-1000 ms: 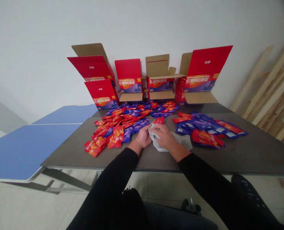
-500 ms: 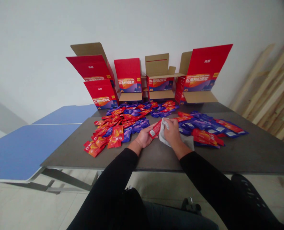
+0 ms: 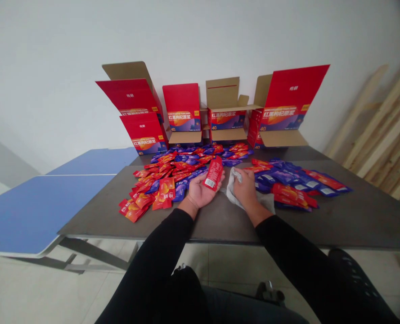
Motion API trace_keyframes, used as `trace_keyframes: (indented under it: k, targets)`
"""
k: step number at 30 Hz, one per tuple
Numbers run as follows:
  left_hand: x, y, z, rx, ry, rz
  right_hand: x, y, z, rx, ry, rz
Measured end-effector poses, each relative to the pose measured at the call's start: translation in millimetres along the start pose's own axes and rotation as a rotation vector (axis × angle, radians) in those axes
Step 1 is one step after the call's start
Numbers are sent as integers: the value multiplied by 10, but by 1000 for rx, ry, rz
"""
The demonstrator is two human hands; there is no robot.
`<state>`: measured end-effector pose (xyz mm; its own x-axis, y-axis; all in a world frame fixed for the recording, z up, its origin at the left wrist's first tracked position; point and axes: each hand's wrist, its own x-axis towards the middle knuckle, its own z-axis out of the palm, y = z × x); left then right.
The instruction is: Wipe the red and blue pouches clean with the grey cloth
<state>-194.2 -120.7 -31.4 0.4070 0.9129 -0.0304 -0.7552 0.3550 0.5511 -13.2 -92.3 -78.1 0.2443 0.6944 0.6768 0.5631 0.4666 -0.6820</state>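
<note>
Palm up, my left hand [image 3: 200, 192] holds a red pouch [image 3: 214, 173], its back with small print and a white label facing me. Just to the right, my right hand [image 3: 245, 188] is closed on a pale grey cloth [image 3: 232, 188], which hangs down beneath the hand to the table. Cloth and pouch are apart. Left of my hands lies a loose heap of red and purple pouches [image 3: 166, 180]. More pouches [image 3: 287, 177] lie in flatter stacks to the right.
Open red cartons stand along the back of the dark table [image 3: 220, 225]: a stacked pair at left [image 3: 146, 135], two in the middle [image 3: 182, 118] and a wide one at right [image 3: 284, 114]. A blue table [image 3: 51, 202] adjoins on the left. Wooden planks [image 3: 378, 135] lean at the right wall.
My right hand and the cloth have drawn away from the pouch to the right. The pouch now lies more upright and fully exposed in my left hand, whose fingers have loosened.
</note>
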Motion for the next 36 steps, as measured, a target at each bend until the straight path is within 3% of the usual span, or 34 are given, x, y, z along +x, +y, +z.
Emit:
trace_keyframes:
  k: [7,12,18,22,25,27,31,36]
  targets:
    - [101,-52,-41,108,185,145,-67,-64,-3,73,-101,-165]
    - [146,-43,-39,179,279,158,-95,-98,-31,89,-146,-214]
    - [161,-9,-84,243,287,103,-99,-122,-52,108,-151,-237]
    - [198,-71,-86,262,257,229,-107,-151,-85,108,-159,-274]
    - [218,-118,-67,259,255,293,-129,-185,-101,105,-267,-367]
    - [221,-123,-52,240,255,250,-140,-200,-94,105,-374,-452]
    - [210,-84,-33,145,191,-6,-137,-188,-57,97,-539,-603]
    - [190,-76,-56,92,97,-146,-123,-131,-27,51,-534,-530]
